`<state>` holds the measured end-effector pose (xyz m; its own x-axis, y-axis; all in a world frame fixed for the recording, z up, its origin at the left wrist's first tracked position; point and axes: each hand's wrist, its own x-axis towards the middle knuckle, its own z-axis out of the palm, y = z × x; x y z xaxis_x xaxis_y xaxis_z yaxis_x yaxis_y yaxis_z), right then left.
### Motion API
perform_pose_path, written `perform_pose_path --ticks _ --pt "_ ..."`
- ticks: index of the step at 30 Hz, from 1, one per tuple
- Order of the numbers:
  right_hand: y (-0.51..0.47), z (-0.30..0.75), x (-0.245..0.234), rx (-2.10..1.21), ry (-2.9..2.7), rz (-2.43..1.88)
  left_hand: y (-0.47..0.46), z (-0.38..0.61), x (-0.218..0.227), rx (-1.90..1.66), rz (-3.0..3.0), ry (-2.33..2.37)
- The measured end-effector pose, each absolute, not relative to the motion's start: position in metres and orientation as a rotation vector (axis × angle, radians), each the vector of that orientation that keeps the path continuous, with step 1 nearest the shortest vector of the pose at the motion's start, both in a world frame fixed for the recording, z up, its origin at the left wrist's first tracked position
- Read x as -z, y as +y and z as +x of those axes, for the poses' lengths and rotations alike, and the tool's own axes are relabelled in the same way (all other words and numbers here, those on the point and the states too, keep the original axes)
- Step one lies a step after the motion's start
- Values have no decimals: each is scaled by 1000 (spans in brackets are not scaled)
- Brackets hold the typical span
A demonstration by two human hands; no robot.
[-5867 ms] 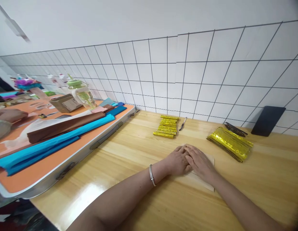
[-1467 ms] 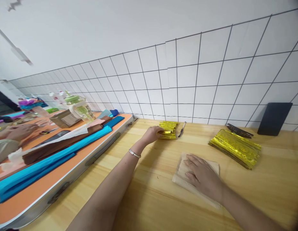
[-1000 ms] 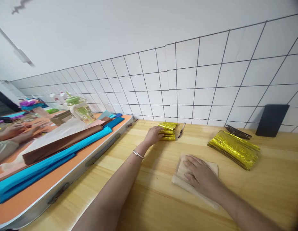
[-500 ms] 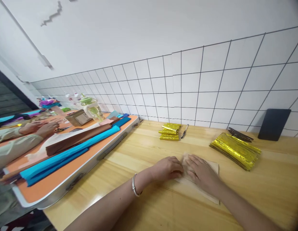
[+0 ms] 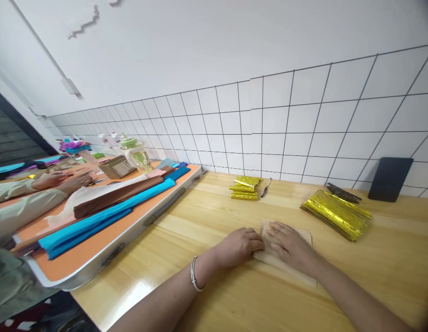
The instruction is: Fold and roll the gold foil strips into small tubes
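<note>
Tan paper [image 5: 272, 258] lies on the table [image 5: 189, 221] under my spread R hand [image 5: 291, 244]; L hand [image 5: 239, 246], just apart, curls at its L edge, can't tell if pinching. Prob. flattening step; next move likely needs firm R pressure.

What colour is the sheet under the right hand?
The sheet is pale beige. It shows best in the head view, the only one.

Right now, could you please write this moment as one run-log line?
left hand: curled at left edge of tan sheet, grip unclear | right hand: flat on sheet | gold strips: beside pen | gold stack: right of sheet
</note>
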<state>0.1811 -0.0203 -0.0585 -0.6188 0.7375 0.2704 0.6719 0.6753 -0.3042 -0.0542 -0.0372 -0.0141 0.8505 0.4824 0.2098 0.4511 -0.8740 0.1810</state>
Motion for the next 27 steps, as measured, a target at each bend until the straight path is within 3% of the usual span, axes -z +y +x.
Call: perform_pose_path --ticks 17,27 --pt "-15 180 59 -394 -2432 -1068 -40 -57 20 -404 2893 498" --pt "-13 183 50 -688 -2228 -1099 -37 -59 26 -439 2906 425"
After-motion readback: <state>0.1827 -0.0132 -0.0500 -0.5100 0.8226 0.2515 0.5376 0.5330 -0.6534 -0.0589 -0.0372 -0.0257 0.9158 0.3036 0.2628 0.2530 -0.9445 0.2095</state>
